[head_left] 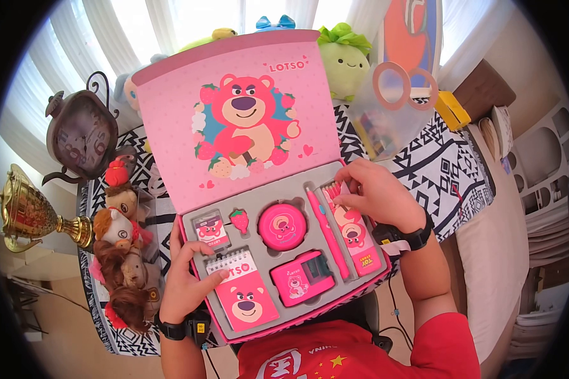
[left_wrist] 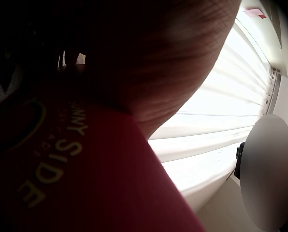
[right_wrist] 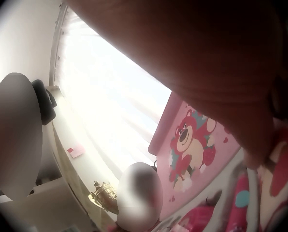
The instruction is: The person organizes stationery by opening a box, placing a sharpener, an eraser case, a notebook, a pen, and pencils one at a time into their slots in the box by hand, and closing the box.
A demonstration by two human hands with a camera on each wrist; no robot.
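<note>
A pink Lotso stationery box (head_left: 164, 136) lies open before me with its lid raised. My left hand (head_left: 184, 284) grips the tray's left side, thumb over the spiral notepad (head_left: 246, 297). In the left wrist view the dark pink box side (left_wrist: 100, 183) slants below that hand. At the right end, my right hand (head_left: 382, 192) pinches the top of a pencil box (head_left: 362, 260), which sits in its slot with pencil tips showing. Beside it lies a pink pen (head_left: 330, 240). The grey insert also holds a round case (head_left: 282, 226), a sharpener (head_left: 297, 284), an eraser (head_left: 210, 234) and a strawberry piece (head_left: 239, 221).
Plush dolls (head_left: 129, 265), a gold trophy (head_left: 28, 211) and a dark clock (head_left: 82, 136) stand at left. Behind the lid is a green plush (head_left: 344, 63). A clear bag (head_left: 376, 123) and a yellow object (head_left: 452, 110) sit at back right on the patterned cloth (head_left: 427, 170).
</note>
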